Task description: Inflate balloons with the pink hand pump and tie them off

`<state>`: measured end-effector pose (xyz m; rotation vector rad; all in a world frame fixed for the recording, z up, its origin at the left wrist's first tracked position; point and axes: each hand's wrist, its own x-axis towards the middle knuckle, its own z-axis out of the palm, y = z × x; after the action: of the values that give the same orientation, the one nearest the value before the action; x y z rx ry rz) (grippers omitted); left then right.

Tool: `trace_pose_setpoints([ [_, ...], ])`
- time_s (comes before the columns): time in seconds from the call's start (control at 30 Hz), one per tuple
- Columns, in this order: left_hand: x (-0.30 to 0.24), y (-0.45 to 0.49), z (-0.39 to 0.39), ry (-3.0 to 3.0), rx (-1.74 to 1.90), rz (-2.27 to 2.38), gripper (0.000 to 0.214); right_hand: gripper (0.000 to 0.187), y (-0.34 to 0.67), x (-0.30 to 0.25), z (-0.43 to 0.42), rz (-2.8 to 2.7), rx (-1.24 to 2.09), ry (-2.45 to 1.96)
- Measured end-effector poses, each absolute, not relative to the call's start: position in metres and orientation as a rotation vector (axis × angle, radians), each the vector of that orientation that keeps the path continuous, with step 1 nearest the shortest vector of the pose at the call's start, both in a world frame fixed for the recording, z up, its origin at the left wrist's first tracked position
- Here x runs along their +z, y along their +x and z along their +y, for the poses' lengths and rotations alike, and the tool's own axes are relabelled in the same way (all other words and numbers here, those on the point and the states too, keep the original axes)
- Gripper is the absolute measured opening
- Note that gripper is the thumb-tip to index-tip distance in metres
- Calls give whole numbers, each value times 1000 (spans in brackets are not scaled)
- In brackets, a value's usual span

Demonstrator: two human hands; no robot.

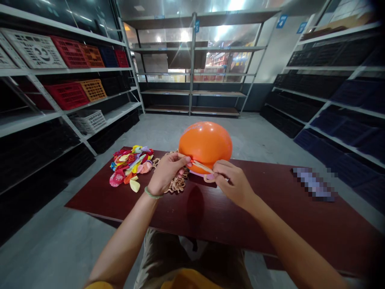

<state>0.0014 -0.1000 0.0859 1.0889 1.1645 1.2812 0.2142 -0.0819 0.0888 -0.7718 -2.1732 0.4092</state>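
Note:
An inflated orange balloon (205, 143) is held just above the table, its neck toward me. My left hand (170, 170) is closed, thumb and fingers pinching the balloon's neck. Opposite it, my right hand (231, 180) pinches a beige cord (202, 165), which runs taut between both hands at the neck. A loose end of the cord hangs below the right fingers. Whether the cord is looped around the neck cannot be made out. Behind my left hand lies a heap of beige cord (177, 184), partly hidden by that hand.
Several uninflated balloons (132, 162) in many colours lie piled on the left of the dark red table (255, 216). A pixelated flat object (314, 184) rests at the right. Shelves with plastic crates (67, 95) line both sides; a metal rack (192, 92) stands ahead.

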Motion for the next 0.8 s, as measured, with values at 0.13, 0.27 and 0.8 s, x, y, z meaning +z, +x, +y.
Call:
trace_pose_setpoints([
  [0.13, 84, 3, -98, 1202, 1426, 1275, 17, 25, 209, 89, -88, -2228, 261, -730],
  [0.27, 78, 3, -98, 1428, 1445, 1398, 13, 20, 209, 97, -95, -2336, -155, -645],
  [0.8, 89, -15, -130, 1471, 842, 983, 31, 16, 230, 105, -67, -2411, -829, -279],
])
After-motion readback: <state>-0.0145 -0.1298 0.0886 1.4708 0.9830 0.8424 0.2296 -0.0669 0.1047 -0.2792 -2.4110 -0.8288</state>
